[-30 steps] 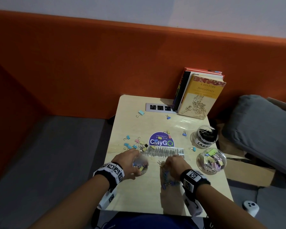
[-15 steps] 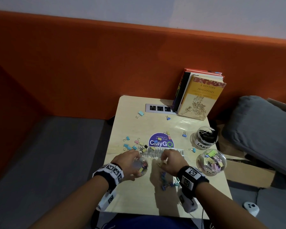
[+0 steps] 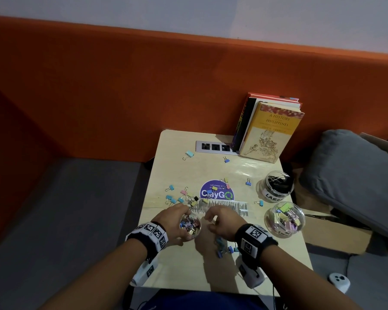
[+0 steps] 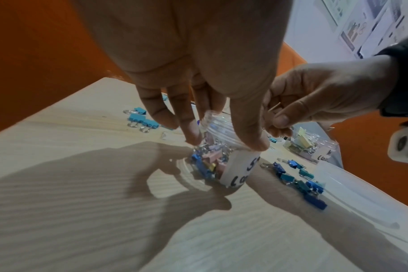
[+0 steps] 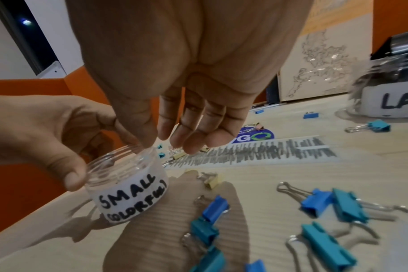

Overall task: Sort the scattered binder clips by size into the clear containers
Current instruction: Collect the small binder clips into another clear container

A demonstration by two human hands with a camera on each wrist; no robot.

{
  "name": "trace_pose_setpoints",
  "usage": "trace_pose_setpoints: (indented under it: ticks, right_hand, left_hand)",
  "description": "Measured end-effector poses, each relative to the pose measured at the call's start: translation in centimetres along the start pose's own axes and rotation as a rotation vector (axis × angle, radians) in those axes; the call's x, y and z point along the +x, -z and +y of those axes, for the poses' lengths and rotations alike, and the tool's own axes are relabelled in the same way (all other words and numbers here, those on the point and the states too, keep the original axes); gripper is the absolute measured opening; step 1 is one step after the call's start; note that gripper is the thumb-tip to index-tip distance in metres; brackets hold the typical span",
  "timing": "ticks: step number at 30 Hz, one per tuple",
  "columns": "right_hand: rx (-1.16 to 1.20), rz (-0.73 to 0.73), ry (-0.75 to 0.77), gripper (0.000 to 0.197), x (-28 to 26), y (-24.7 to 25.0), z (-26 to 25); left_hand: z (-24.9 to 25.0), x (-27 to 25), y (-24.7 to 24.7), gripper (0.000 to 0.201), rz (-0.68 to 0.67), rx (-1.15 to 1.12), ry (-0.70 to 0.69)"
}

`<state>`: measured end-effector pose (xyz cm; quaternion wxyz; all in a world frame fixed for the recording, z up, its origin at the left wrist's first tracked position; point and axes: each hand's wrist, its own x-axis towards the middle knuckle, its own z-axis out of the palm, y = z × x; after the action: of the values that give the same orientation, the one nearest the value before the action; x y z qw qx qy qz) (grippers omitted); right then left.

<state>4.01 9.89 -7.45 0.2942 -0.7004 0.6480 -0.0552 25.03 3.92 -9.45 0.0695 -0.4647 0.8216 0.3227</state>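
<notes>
My left hand (image 3: 179,221) grips the rim of the small clear jar (image 3: 189,225), labelled "SMALL COLORFUL" (image 5: 128,184), which holds several small coloured clips (image 4: 207,165). My right hand (image 3: 211,220) hovers just right of the jar's mouth, and its thumb and fingers (image 4: 282,119) pinch a small clip of which only a thin sliver shows. A pile of blue and teal clips (image 5: 333,204) lies on the table under my right wrist. More clips (image 3: 182,196) are scattered left of the round sticker. The medium jar (image 3: 284,219) and the large jar (image 3: 274,186) stand at the right edge.
Books (image 3: 269,128) lean against the orange wall at the back right, beside a socket strip (image 3: 213,147). Single clips (image 3: 188,154) lie near the back. A grey cushion (image 3: 354,175) and a white controller (image 3: 339,281) sit off the table's right side.
My right hand rose from the blue clip pile near the front edge and moved up and left to the small jar's mouth. The left hand kept its hold on the jar.
</notes>
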Motion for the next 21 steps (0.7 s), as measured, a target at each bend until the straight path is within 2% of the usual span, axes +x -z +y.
trace_pose_setpoints:
  ticks: [9, 11, 13, 15, 16, 18, 21]
  right_hand:
    - [0.007, 0.219, -0.182, 0.012, -2.8, 2.7, 5.2]
    - [-0.038, 0.343, -0.215, 0.011, -3.7, 3.5, 6.6]
    - [-0.119, 0.53, -0.318, 0.017, -4.8, 4.2, 7.9]
    - [-0.166, 0.662, -0.476, 0.034, -5.9, 4.9, 9.5]
    - [-0.161, 0.674, -0.561, 0.047, -6.4, 5.2, 10.1]
    - [-0.106, 0.603, -0.694, 0.078, -7.2, 5.5, 11.8]
    - [-0.033, 0.412, -0.769, 0.112, -7.8, 5.4, 14.1]
  left_hand:
    - [3.3, 1.2, -0.7, 0.066, -0.051, 0.17, -0.105]
    - [3.8, 1.5, -0.7, 0.067, -0.057, 0.175, -0.115]
    - [4.1, 1.9, -0.7, 0.071, -0.075, 0.175, -0.126]
    - [4.3, 2.3, -0.6, 0.075, -0.091, 0.185, -0.139]
    - [4.3, 2.4, -0.6, 0.075, -0.095, 0.188, -0.141]
    - [4.6, 2.6, -0.4, 0.075, -0.106, 0.21, -0.142]
    - [5.0, 3.0, 0.2, 0.081, -0.124, 0.233, -0.131]
